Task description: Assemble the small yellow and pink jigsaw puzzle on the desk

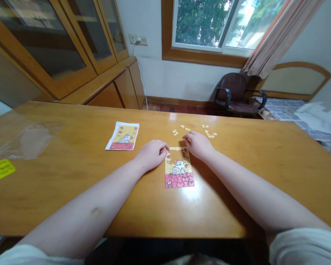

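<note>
A partly assembled jigsaw puzzle (179, 180) lies flat on the desk, showing a white cartoon animal above a pink band. Its border frames a gap in the upper middle where wood shows through. My left hand (153, 154) has curled fingers, with fingertips pressed on the puzzle's upper left corner. Just beyond the upper right corner, my right hand (198, 144) is closed, thumb and fingers drawn together; anything between them is hidden. Loose puzzle pieces (175, 132) lie past the puzzle, and more pieces (211, 135) form a cluster right of them.
Left of the puzzle lies a printed reference picture (124, 138). A clear plastic bag (33, 138) and a yellow label (1, 171) are at the desk's left side. The wooden desk (79, 158) has its far edge before a cabinet (107, 92) and an office chair (234, 92).
</note>
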Action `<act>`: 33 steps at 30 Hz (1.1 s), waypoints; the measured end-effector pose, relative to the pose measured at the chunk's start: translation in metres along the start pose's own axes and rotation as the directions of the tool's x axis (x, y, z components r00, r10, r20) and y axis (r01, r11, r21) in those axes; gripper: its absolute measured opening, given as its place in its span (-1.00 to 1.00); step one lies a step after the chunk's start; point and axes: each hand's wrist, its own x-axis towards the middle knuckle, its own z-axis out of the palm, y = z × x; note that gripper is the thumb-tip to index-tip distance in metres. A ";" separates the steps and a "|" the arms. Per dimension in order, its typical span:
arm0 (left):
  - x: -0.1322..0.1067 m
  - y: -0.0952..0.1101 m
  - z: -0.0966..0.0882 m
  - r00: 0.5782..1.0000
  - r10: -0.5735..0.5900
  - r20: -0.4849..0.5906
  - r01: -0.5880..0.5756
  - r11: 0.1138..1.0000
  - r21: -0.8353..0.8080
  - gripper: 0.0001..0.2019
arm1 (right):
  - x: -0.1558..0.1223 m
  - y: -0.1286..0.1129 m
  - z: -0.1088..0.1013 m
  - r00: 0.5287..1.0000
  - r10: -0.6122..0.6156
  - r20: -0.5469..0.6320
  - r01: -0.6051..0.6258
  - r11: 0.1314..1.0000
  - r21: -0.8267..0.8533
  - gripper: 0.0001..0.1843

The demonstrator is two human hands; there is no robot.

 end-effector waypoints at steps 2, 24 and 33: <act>0.000 -0.001 0.001 1.000 -0.001 -0.002 0.001 1.000 0.029 -0.79 | 0.024 0.006 0.005 0.997 0.070 -0.015 -0.070 0.997 -0.012 -0.65; 0.001 -0.002 0.005 0.999 0.035 -0.012 -0.034 0.999 0.013 -0.81 | 0.032 0.006 0.025 0.993 0.055 0.103 -0.071 0.984 0.162 -0.77; 0.000 -0.002 0.004 1.000 0.010 -0.009 -0.010 1.000 -0.018 -0.81 | -0.018 0.038 0.010 0.970 0.239 -0.044 -0.229 0.960 0.162 -0.76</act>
